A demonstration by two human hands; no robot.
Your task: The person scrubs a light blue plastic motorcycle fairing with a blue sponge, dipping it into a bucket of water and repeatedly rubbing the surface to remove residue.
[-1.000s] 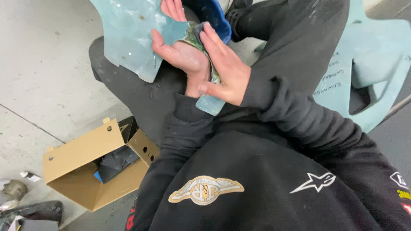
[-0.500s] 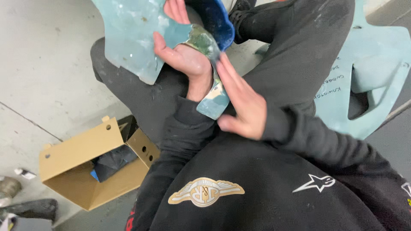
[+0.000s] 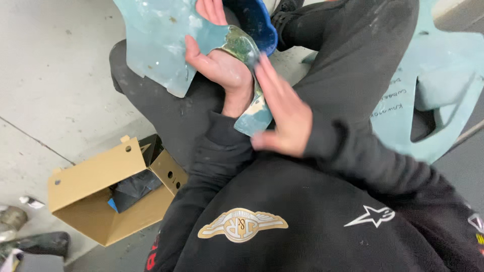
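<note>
I am sitting with a pale blue-green moulded panel (image 3: 156, 45) over my lap. My left hand (image 3: 222, 75) grips its narrow curved arm, palm up, with the fingers wrapped round the far side. That arm has a worn, greenish-brown patch (image 3: 239, 45) and ends in a tip (image 3: 254, 118) near my waist. My right hand (image 3: 282, 113) lies flat against this edge, fingers straight and together. Whether anything sits under its palm is hidden. A dark blue piece (image 3: 257, 22) shows behind the panel.
An open cardboard box (image 3: 101, 194) holding black and blue material lies on the concrete floor at lower left. A second pale blue-green panel (image 3: 433, 85) with handwriting on it rests at the right. Dark clutter (image 3: 35, 244) sits in the bottom left corner.
My right hand has slid down along the panel's edge, from beside my left palm toward the tip near my waist. My left hand keeps its grip.
</note>
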